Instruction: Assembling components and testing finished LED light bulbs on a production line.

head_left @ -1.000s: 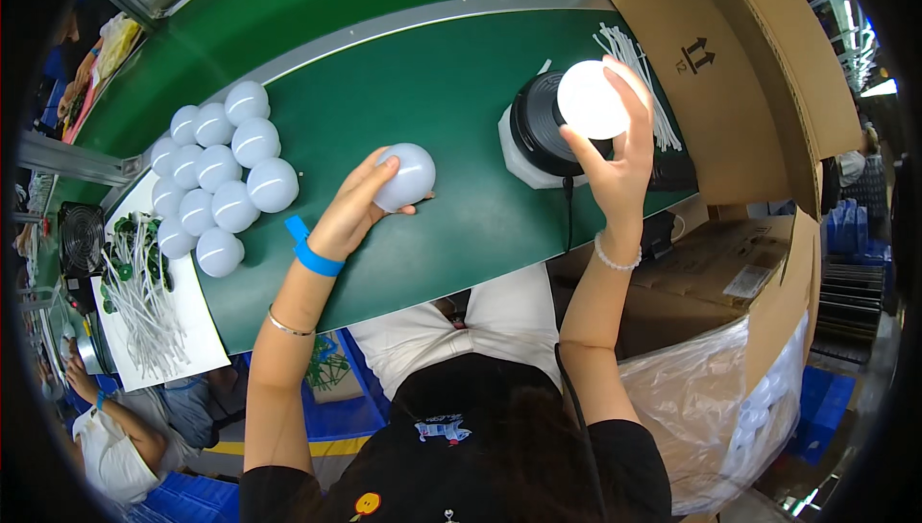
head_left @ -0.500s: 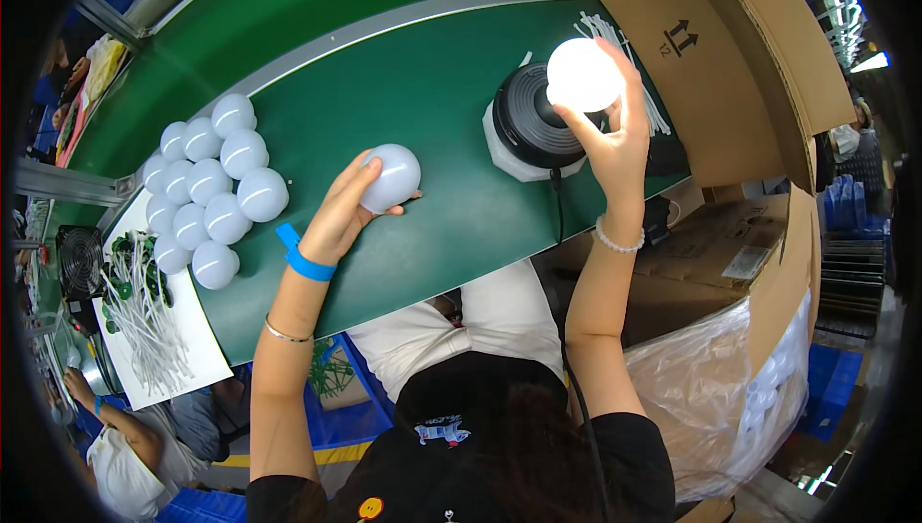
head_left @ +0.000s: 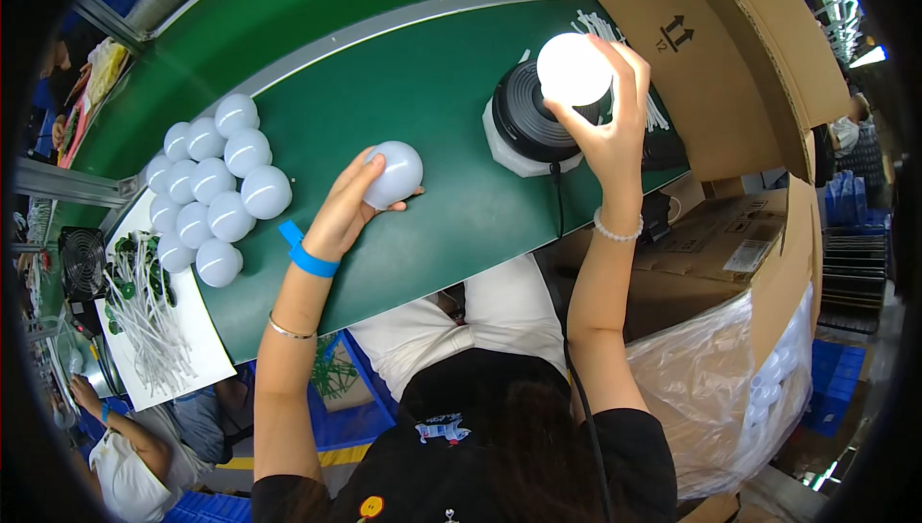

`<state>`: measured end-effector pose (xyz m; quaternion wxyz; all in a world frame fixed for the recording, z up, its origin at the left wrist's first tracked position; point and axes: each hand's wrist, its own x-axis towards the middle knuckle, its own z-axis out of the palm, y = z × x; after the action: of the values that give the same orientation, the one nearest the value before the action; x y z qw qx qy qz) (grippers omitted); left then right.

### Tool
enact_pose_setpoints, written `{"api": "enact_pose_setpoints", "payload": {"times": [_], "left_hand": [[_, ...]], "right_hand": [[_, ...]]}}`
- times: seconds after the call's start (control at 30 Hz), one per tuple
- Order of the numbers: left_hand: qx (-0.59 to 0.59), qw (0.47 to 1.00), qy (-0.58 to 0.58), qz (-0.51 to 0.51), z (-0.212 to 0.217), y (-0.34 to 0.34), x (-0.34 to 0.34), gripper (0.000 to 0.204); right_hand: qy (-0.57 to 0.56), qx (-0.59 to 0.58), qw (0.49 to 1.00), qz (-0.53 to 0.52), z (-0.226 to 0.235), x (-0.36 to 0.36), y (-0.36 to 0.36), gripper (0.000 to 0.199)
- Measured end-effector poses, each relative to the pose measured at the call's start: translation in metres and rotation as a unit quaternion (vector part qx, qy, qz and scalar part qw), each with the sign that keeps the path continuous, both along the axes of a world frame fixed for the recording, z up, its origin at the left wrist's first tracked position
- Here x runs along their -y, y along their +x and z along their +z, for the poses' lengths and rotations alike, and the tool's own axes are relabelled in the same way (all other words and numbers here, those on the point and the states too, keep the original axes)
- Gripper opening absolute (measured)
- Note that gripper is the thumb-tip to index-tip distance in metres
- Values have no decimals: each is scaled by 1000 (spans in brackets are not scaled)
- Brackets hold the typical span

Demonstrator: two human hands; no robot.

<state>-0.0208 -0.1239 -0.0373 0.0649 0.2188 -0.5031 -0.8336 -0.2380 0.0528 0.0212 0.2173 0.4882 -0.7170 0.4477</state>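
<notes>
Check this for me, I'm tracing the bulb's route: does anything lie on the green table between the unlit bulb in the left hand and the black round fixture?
Nothing visible does. Bare green table separates the unlit bulb from the black fixture.

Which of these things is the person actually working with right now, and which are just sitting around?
In use:
- lit bulb in the right hand, at the black round socket fixture
- unlit bulb in the left hand
- cluster of white bulbs on the green table

Lying about:
- cardboard box
- white cable ties on a white sheet
- small black fan
- plastic-lined box
</notes>
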Motion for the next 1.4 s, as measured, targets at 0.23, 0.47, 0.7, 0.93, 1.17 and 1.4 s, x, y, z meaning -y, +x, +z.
{"api": "enact_pose_setpoints", "payload": {"times": [0.23,0.47,0.7,0.93,1.17,1.4], "left_hand": [[-4,1000,5,0,-1,1,-1,42],[3,1000,1,1,0,-1,-1,42],[-6,1000,10,2,-1,-1,1,41],[-1,1000,13,-1,-4,0,2,41],[-6,1000,4,-4,-1,-2,1,42],[-6,1000,-1,-5,-3,-1,2,43]], "right_hand": [[-23,104,994,37,-9,-3,-8,73],[29,24,999,0,-8,-21,5,74],[0,0,1000,15,-3,1,-1,66],[-22,0,999,33,-7,10,-9,69],[1,79,997,10,-11,-13,-8,67],[-18,10,1000,-1,-9,-14,6,68]]}}
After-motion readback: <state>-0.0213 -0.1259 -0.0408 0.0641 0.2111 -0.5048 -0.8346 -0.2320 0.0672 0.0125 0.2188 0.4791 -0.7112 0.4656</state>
